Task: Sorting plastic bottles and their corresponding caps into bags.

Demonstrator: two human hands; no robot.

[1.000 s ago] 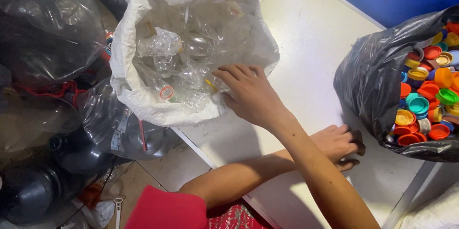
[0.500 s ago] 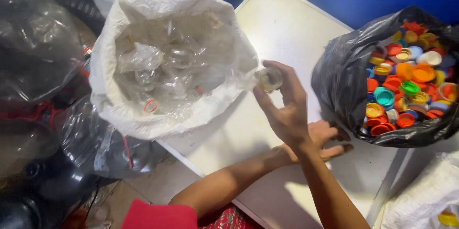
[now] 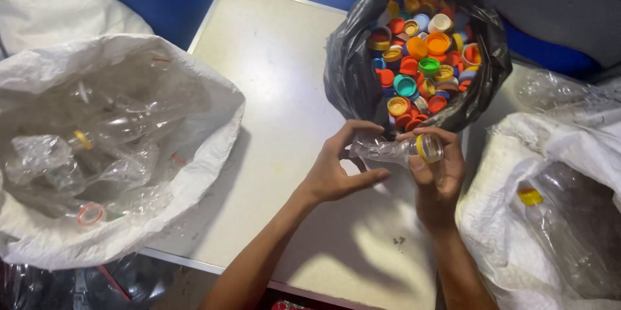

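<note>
Both of my hands hold a crushed clear plastic bottle (image 3: 387, 151) with a yellow ring at its neck, just above the white table (image 3: 278, 83). My left hand (image 3: 336, 171) curls around the bottle's body. My right hand (image 3: 438, 177) grips the neck end, fingers over the mouth. Right behind the hands, an open black bag (image 3: 349, 83) is full of several coloured bottle caps (image 3: 420, 57).
A large white sack (image 3: 194, 174) of clear crushed bottles stands open at the table's left edge. Another white sack (image 3: 511, 174) with clear bottles sits at the right. More dark bags lie low at the bottom left. A blue wall runs behind the table.
One hand came out of the left white sack with a bottle and moved right across the table. Both hands now hold it beside the black bag. The view has swung right.
</note>
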